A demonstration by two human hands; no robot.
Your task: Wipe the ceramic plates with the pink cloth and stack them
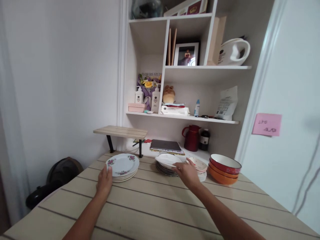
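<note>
A stack of white plates with pink flowers [123, 165] sits on the left of the slatted table [150, 206]. My left hand [105, 179] rests against its left front edge, fingers apart. My right hand [186, 171] pinches the right edge of a white dish [166, 160], which lies over a stack of dark plates [166, 171]. Just behind my right hand are pink-patterned bowls [198, 164], partly hidden by it. Farther right, a red bowl with a white inside [225, 163] tops a stack of orange bowls [222, 176].
A small raised wooden shelf [121, 131] stands behind the flowered plates. A dark laptop [165, 145], a red jug [192, 138] and a dark bottle [204, 139] are at the back. White wall shelves [200, 118] hang above. A black round object [65, 171] is beyond the left edge.
</note>
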